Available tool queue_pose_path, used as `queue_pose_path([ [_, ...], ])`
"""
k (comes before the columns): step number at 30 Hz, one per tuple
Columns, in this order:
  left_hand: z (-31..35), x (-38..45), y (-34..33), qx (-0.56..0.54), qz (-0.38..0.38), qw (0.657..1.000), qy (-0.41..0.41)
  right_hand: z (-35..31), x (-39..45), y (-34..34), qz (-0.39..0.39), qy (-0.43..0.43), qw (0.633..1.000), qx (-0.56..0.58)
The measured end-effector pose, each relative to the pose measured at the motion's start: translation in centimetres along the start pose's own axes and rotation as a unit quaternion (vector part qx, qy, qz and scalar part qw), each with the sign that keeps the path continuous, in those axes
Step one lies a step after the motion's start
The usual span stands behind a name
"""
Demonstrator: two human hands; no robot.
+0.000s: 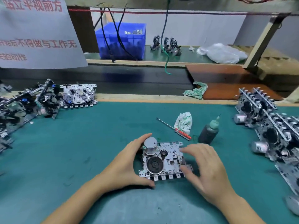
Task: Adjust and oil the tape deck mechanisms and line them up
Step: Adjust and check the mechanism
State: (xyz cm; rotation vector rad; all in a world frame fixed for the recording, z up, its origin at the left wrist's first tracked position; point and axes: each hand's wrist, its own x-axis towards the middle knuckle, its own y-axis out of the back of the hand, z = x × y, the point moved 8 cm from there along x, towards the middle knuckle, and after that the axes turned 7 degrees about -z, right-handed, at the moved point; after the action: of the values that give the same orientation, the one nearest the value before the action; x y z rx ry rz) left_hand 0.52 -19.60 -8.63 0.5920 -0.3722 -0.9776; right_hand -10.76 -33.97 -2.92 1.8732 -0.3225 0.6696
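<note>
A tape deck mechanism (pixel 168 160), with a grey motor cap and a black flywheel on top, lies on the green mat (pixel 97 143) in front of me. My left hand (pixel 127 165) grips its left side, fingers curled round the motor end and thumb at the near edge. My right hand (pixel 208 167) holds the right edge, its fingertips blurred over the plate. A dark oil bottle (pixel 208 131) with a green needle tip stands just behind. A red-handled screwdriver (pixel 175 129) lies beside a crumpled cloth (pixel 184 122).
A row of finished mechanisms (pixel 271 131) leans along the right side of the mat. A loose pile of mechanisms (pixel 30 102) sits at the left. Behind run a dark conveyor (pixel 129 80), a blue bin (pixel 121 41) and a white plastic bag (pixel 223 53).
</note>
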Motion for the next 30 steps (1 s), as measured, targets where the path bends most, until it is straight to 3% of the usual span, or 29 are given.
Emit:
queue_pose_path([
  [5,-0.2,-0.3,-0.1,-0.017,0.010,1.000,0.013,4.4,-1.0,-0.1,0.026,-0.192,0.971,0.137],
  [7,-0.2,-0.5,-0.2,-0.011,0.004,1.000,0.023,5.0,-1.3,-0.3,0.032,-0.222,0.962,0.154],
  [16,1.6,-0.3,-0.1,0.130,0.045,0.990,-0.001,4.6,-1.1,-1.6,-0.021,-0.231,0.962,0.146],
  [30,0.6,-0.2,-0.6,0.077,-0.008,0.997,0.014,4.3,-1.5,-2.9,-0.083,-0.239,0.954,0.160],
])
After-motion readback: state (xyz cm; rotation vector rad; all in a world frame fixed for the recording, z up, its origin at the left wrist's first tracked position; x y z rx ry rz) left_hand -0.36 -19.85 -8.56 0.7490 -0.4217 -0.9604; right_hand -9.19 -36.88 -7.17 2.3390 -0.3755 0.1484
